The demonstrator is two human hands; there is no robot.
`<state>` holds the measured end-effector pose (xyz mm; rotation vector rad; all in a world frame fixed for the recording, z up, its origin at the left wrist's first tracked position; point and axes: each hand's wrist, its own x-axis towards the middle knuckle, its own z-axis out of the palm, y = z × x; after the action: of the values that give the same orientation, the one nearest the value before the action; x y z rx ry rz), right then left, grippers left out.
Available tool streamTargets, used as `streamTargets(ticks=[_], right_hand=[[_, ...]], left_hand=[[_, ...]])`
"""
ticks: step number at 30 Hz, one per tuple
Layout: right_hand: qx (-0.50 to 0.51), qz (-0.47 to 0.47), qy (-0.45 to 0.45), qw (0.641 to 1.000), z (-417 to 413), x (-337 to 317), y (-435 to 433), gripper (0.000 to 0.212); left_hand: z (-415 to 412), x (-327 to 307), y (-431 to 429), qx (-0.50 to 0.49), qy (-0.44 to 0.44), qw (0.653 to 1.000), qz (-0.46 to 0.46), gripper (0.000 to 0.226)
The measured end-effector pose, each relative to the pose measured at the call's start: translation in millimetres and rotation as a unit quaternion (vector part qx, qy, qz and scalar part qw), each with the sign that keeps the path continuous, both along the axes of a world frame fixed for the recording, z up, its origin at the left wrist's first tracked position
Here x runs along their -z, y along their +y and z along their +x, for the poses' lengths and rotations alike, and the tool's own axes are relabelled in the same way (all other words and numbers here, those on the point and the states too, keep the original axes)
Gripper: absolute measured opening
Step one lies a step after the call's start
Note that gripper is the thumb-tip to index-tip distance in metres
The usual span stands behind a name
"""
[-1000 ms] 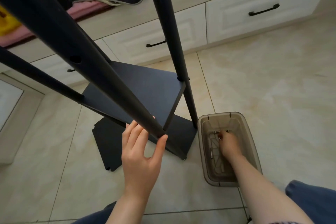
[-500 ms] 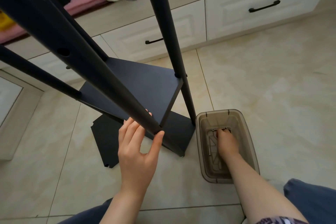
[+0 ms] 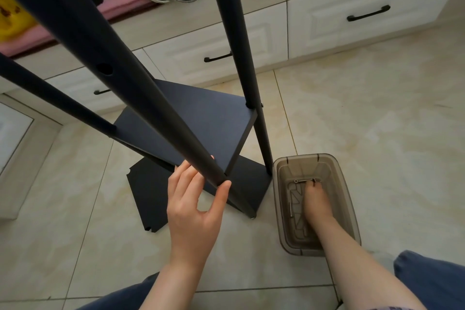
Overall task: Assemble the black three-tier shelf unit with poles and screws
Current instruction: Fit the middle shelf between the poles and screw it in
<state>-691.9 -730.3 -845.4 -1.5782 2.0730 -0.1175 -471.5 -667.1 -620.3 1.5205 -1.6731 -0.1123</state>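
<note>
On the tiled floor, mid-view, stands the black shelf unit, its poles rising toward the camera. At six o'clock the left hand has its grip around the near pole, fingers behind and thumb in front, right where the pole meets the shelf corner. At four o'clock the right hand reaches into a clear plastic bin, fingertips beside small metal pieces; I cannot tell whether that grip holds anything. At seven o'clock a loose black board lies flat.
</note>
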Motion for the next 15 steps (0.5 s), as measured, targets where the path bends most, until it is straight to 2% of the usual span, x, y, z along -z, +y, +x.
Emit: streamTargets(ticks=[4,8,11,15], right_hand=[[0.002,0.019,0.042,0.999,2.7,-3.5,1.0,0.029],[-0.004,0.026,0.089,0.996,6.9,-7.6,4.8,0.029],[0.0,0.029,0.085,0.996,7.5,-7.8,4.5,0.029],[0.042,0.03,0.037,0.998,0.9,-3.7,4.3,0.023]], left_hand=[[-0.7,-1.9,0.1,0.003,-0.004,1.0,0.0,0.032],[-0.4,-1.9,0.1,-0.003,-0.001,1.0,0.005,0.032],[1.7,-0.9,-0.8,0.001,-0.009,1.0,0.003,0.029],[3.4,-2.1,-1.8,0.009,-0.01,1.0,0.0,0.026]])
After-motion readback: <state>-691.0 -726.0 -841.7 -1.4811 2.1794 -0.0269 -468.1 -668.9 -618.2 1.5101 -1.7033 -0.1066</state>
